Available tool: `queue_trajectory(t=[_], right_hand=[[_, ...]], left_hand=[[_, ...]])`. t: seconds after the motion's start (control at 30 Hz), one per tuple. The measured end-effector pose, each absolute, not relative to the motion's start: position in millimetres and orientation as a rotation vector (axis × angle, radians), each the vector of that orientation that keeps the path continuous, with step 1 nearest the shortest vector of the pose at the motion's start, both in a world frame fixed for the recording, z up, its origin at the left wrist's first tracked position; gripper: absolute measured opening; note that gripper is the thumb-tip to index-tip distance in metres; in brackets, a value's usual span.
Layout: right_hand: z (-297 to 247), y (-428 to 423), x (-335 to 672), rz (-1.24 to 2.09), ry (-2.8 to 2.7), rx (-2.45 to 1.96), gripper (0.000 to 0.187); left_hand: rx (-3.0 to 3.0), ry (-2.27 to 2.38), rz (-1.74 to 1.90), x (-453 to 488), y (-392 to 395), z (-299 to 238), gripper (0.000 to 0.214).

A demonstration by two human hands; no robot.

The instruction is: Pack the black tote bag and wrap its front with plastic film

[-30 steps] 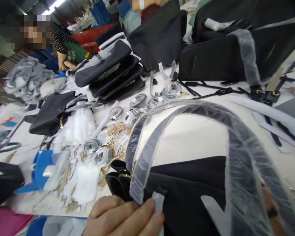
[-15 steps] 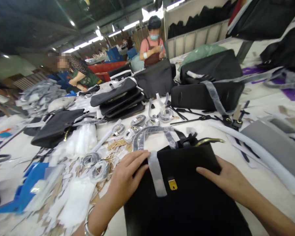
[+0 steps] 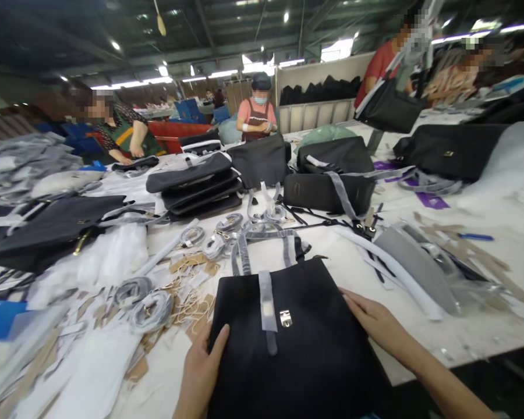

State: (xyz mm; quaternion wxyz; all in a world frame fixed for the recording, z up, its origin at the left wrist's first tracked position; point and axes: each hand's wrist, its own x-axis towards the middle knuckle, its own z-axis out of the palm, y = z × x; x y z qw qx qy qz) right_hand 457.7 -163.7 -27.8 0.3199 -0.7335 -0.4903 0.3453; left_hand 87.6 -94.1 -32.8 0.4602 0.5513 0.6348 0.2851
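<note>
A black handbag [image 3: 301, 361] stands in front of me at the table's near edge, its front facing me. A metal clasp plate [image 3: 286, 318] sits on that front, beside a strap tab [image 3: 268, 305] wrapped in whitish film. Film-wrapped handles [image 3: 264, 237] rise behind the bag's top edge. My left hand [image 3: 203, 364] grips the bag's left side, thumb on the front. At the upper right side, my right hand [image 3: 371, 317] holds the other edge; its fingers are partly hidden behind the bag.
Coiled wrapped straps [image 3: 152, 311] and stringed tags [image 3: 198, 308] lie on the left. Stacked black bags [image 3: 201, 189] stand farther back. A grey panel [image 3: 413, 265] and a blue pen [image 3: 475, 237] are on the right. Across the table is a masked co-worker [image 3: 258, 110].
My left hand has moved from the bag's top edge down to its left side. My right hand stays at the right edge. The view has levelled and shifted right.
</note>
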Motion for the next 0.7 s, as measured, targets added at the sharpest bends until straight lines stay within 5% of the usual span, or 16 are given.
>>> queue_trajectory(t=[0.33,0.53,0.7], right_hand=[[-20,-178,460,1.020,-1.444,-1.652,0.054],[-39,-192,459,0.683,-1.641,-1.669,0.056],[-47,-196,458,0.708,-1.571,-1.699,0.048]], left_hand=[[1.316,1.778,0.865,88,-99,-46,0.057],[1.356,1.875,0.859,88,-86,-43,0.059],[1.514,1.879,0.801,85,-81,-45,0.051]])
